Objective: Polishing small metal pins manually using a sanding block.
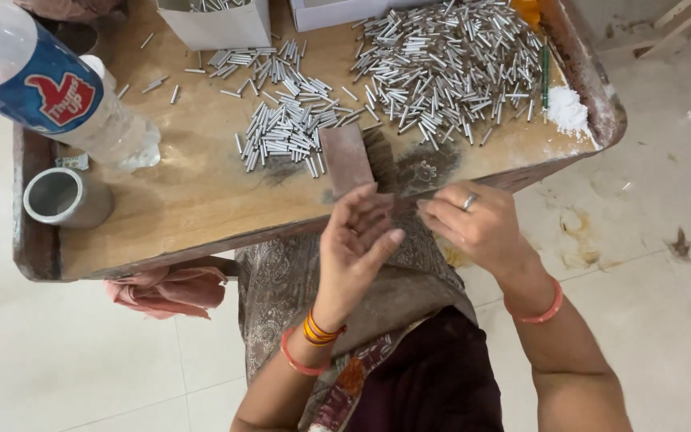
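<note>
My left hand (357, 240) is raised just in front of the table's near edge, palm turned toward me, fingers loosely curled and apart, with nothing visible in it. My right hand (473, 228), wearing a ring, hovers beside it with the fingertips drawn together near the edge; anything pinched there is too small to make out. Just beyond both hands a brown rectangular block (345, 158) lies on the wooden table (185, 200). Past the block lies a small heap of short metal tubes (281, 132). A far larger heap of the same tubes (449, 68) spreads at the back right.
A clear plastic bottle with a blue label (49, 88) lies at the left, a metal cup (61, 196) in front of it. Two white boxes (221, 24) stand at the back. White powder (565, 108) sits by the right rim. A pink cloth (169, 290) hangs under the table.
</note>
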